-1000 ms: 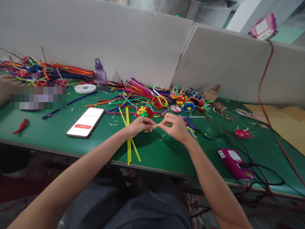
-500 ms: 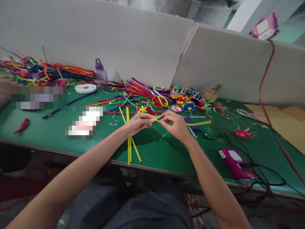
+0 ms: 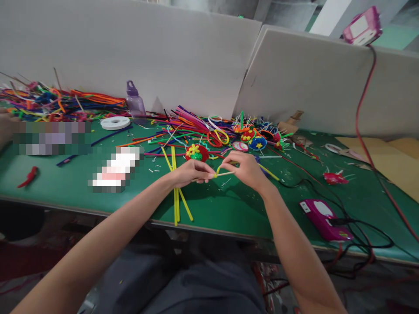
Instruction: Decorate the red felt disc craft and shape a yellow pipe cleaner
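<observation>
My left hand (image 3: 191, 173) is closed, pinching a thin pale stick (image 3: 225, 173) that points right. A yellow pipe cleaner (image 3: 218, 169) is bent around the stick beside the left fingertips. My right hand (image 3: 245, 169) pinches this pipe cleaner above the stick, and its free tail (image 3: 270, 172) sticks out beyond that hand. Several straight yellow pipe cleaners (image 3: 177, 203) lie crossed on the green table under my left wrist. Just behind my hands sits a red round piece (image 3: 203, 152) with a yellow flower and a green middle.
Piles of coloured pipe cleaners (image 3: 193, 120) line the back of the table (image 3: 131, 198). A purple bottle (image 3: 135, 104) and a white ribbon roll (image 3: 114, 123) stand left. At right are a magenta device (image 3: 325, 220) and black cables (image 3: 363, 231). Another person's hand (image 3: 6, 126) shows far left.
My right hand has swung the yellow pipe cleaner up and over the stick, and its tail now slants downward. Both hands sit slightly lower, and the stick has tipped to nearly level.
</observation>
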Action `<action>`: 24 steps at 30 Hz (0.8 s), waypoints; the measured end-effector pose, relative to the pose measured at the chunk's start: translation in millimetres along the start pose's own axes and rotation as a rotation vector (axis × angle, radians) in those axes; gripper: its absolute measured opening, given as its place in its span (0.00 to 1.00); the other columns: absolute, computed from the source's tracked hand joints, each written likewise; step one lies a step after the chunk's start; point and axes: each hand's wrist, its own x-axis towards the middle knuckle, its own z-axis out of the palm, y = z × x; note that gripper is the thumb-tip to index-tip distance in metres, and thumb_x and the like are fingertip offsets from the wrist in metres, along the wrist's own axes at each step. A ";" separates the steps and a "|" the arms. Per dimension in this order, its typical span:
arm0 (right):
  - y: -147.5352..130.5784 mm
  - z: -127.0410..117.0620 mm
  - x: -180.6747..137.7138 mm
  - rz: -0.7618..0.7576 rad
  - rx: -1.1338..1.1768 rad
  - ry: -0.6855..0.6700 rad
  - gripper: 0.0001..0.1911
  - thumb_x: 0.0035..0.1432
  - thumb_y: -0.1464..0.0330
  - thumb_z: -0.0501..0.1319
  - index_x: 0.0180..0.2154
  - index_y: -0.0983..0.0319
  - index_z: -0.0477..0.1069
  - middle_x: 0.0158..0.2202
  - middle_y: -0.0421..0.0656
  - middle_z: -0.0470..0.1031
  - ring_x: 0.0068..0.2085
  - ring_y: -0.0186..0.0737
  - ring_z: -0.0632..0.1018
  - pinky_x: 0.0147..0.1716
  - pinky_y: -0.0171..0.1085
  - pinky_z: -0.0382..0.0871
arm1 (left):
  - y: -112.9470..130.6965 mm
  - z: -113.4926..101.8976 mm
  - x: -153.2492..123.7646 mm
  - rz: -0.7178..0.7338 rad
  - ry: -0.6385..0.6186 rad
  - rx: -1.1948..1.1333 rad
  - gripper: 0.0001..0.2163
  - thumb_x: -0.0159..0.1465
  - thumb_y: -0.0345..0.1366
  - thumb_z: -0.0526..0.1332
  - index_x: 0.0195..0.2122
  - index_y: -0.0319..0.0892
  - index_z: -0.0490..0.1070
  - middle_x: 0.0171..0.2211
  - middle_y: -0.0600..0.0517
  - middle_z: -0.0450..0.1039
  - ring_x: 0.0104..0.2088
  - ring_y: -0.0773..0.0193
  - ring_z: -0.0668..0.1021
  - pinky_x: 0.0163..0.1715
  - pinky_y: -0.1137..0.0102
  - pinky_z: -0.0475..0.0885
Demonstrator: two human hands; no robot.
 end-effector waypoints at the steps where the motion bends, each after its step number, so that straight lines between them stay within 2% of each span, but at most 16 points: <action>1: -1.3 -1.3 0.1 0.003 0.037 -0.022 0.07 0.56 0.70 0.62 0.26 0.61 0.72 0.28 0.40 0.73 0.31 0.35 0.73 0.32 0.34 0.63 | -0.4 -0.2 -0.4 -0.007 -0.028 0.012 0.07 0.52 0.32 0.68 0.31 0.35 0.77 0.20 0.52 0.71 0.20 0.74 0.68 0.18 0.77 0.57; 4: -5.6 -2.3 -0.5 0.001 0.071 -0.061 0.06 0.56 0.70 0.62 0.26 0.61 0.72 0.28 0.39 0.73 0.30 0.35 0.73 0.32 0.34 0.63 | -1.1 -0.5 -1.3 -0.030 -0.084 0.056 0.08 0.52 0.33 0.68 0.31 0.34 0.77 0.20 0.52 0.71 0.20 0.74 0.68 0.19 0.77 0.58; 8: -9.1 1.6 -2.1 -0.050 -0.008 -0.034 0.07 0.57 0.71 0.62 0.27 0.62 0.72 0.28 0.41 0.72 0.30 0.35 0.72 0.31 0.35 0.62 | -2.5 -0.4 -0.5 -0.029 -0.066 0.100 0.08 0.52 0.33 0.68 0.31 0.34 0.75 0.21 0.52 0.71 0.21 0.73 0.70 0.20 0.76 0.60; 16: -6.5 13.5 -3.3 -0.256 -0.214 0.019 0.09 0.61 0.70 0.57 0.28 0.62 0.70 0.28 0.43 0.72 0.33 0.39 0.71 0.33 0.37 0.62 | -8.1 -2.0 1.3 0.000 -0.057 0.176 0.08 0.54 0.35 0.67 0.32 0.35 0.76 0.21 0.54 0.70 0.21 0.73 0.68 0.21 0.75 0.60; 19: -7.2 16.1 -3.5 -0.282 -0.243 0.038 0.09 0.62 0.70 0.56 0.28 0.61 0.70 0.29 0.44 0.72 0.33 0.39 0.71 0.34 0.37 0.62 | -8.5 -2.6 2.4 0.011 0.007 0.145 0.09 0.53 0.35 0.67 0.31 0.34 0.77 0.22 0.53 0.70 0.22 0.73 0.69 0.21 0.75 0.60; 24: -9.1 12.2 -3.8 -0.229 -0.192 0.054 0.09 0.62 0.69 0.55 0.30 0.61 0.70 0.30 0.44 0.72 0.34 0.39 0.72 0.35 0.38 0.65 | -6.6 -3.7 4.9 0.026 0.217 0.011 0.10 0.52 0.32 0.68 0.35 0.34 0.78 0.20 0.53 0.69 0.20 0.74 0.67 0.20 0.75 0.58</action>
